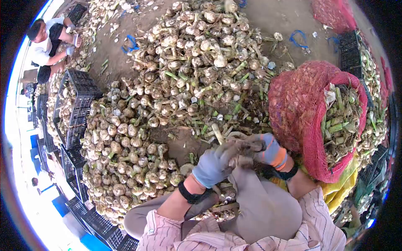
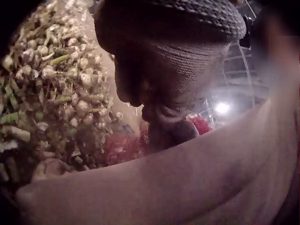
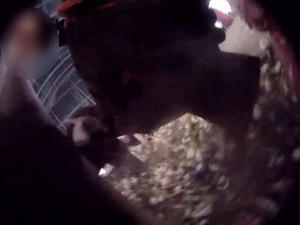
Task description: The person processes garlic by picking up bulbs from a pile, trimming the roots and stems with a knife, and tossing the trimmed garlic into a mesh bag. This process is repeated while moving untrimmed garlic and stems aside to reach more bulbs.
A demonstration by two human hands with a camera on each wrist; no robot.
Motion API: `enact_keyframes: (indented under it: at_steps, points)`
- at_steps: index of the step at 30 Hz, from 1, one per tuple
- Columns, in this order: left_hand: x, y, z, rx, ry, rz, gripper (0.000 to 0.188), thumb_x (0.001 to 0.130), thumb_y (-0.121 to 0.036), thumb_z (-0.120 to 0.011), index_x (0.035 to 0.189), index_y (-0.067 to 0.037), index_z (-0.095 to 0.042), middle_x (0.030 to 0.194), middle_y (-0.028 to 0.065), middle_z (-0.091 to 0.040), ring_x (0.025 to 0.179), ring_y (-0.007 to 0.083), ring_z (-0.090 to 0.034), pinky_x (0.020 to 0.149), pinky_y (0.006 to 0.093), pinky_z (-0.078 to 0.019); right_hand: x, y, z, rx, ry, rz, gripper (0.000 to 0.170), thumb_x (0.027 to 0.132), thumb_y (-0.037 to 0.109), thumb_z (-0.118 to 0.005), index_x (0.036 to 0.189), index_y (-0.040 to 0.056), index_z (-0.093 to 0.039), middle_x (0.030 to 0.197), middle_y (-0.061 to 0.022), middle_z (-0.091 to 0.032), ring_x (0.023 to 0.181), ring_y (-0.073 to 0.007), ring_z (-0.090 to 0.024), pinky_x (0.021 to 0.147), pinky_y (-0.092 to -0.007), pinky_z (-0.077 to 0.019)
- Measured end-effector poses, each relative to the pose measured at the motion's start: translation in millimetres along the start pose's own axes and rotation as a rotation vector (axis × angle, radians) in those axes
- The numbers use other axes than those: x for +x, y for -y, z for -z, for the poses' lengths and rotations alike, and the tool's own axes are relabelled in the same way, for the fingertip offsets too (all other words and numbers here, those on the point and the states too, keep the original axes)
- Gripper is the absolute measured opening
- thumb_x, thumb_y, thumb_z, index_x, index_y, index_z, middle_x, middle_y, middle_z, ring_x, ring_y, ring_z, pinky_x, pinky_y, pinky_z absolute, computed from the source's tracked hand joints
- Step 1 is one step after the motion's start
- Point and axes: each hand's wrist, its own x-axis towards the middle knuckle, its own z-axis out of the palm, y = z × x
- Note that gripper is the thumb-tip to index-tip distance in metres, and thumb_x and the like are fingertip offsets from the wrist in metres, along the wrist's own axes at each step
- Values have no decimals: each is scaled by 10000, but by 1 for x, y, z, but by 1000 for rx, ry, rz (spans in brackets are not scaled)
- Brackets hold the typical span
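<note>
In the head view my gloved left hand [image 1: 214, 164] and gloved right hand [image 1: 270, 149] meet in front of my knees. Both gloves are grey-blue with dirt-darkened fingers, and the right one has an orange cuff. Their fingers bend toward each other and overlap; I cannot tell what lies between them. A pale stalk [image 1: 217, 134] shows just beyond the left hand's fingers. The left glove [image 2: 183, 61] fills the top of the left wrist view, with its fingers pointing down. In the right wrist view the glove [image 3: 154, 70] is mostly a dark shape. Heaped garlic bulbs [image 1: 125, 146] lie left of my hands.
A larger garlic pile [image 1: 197, 54] spreads ahead. At my right stands a red mesh sack [image 1: 293, 100] of cut stalks, with a yellow sack [image 1: 341, 188] under it. Black crates [image 1: 81, 111] line the left, where another person [image 1: 44, 50] sits. Blue twine [image 1: 298, 38] lies on the ground.
</note>
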Motion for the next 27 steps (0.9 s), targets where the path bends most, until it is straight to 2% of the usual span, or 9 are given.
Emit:
enact_keyframes:
  at_steps: [5,9,13,15,17,21,23,25,27]
  points:
    - [-1,-3,9,285,147,-307,385,685,-123,-586,1069,-98,-598,917,117,-596,721,249,-596,534,363,-489,9,35,6,-669,50,90,304,669,139,-662,952,32,-627,804,-159,-642,732,-287,-628,645,-354,-492]
    - [4,7,0,251,51,-435,403,674,-155,-571,1072,-104,-598,893,84,-602,692,229,-583,495,324,-483,25,30,3,-964,152,77,487,643,184,-594,1118,82,-557,859,-157,-643,791,-308,-621,705,-380,-497]
    - [-4,7,23,341,195,-361,403,674,-156,-581,1073,-99,-593,929,68,-600,689,224,-580,484,318,-478,0,-39,23,-634,-14,94,431,668,187,-576,1079,59,-601,905,-191,-640,820,-323,-626,739,-380,-506]
    - [-15,20,29,296,170,-415,401,675,-151,-587,1072,-97,-590,945,63,-596,686,219,-579,473,315,-473,-14,-92,25,-23,-56,11,399,687,187,-589,1062,55,-612,909,-187,-641,821,-324,-624,751,-375,-504]
    - [-19,17,57,329,243,-254,430,665,-138,-629,1089,-88,-576,983,73,-596,695,232,-585,545,327,-484,-7,-107,26,69,-114,-37,365,708,200,-609,1045,60,-624,907,-176,-646,812,-317,-623,746,-363,-503]
    - [-46,43,124,377,374,181,507,641,-129,-667,1128,-58,-549,1025,133,-594,797,325,-594,709,385,-488,44,-98,21,-430,-358,23,325,751,257,-645,1025,83,-639,905,-150,-655,803,-291,-623,714,-334,-497]
    - [-70,48,175,322,338,560,525,647,-128,-671,1147,-41,-536,1025,165,-589,910,363,-571,770,408,-476,98,-101,29,-105,-559,182,340,762,290,-636,1036,90,-635,926,-149,-650,836,-281,-622,718,-329,-491]
    - [-128,67,219,553,376,1029,508,685,-184,-682,1167,-113,-536,1094,139,-567,984,347,-570,870,419,-464,132,-32,41,-305,-719,58,385,767,311,-634,1071,75,-613,999,-152,-634,907,-272,-610,779,-323,-483]
    - [-168,82,256,765,931,1519,481,739,-303,-627,1177,-127,-533,1170,160,-547,1138,281,-506,959,371,-412,190,-22,57,-381,-780,340,426,760,281,-632,1139,95,-575,1101,-159,-597,966,-282,-593,842,-338,-469]
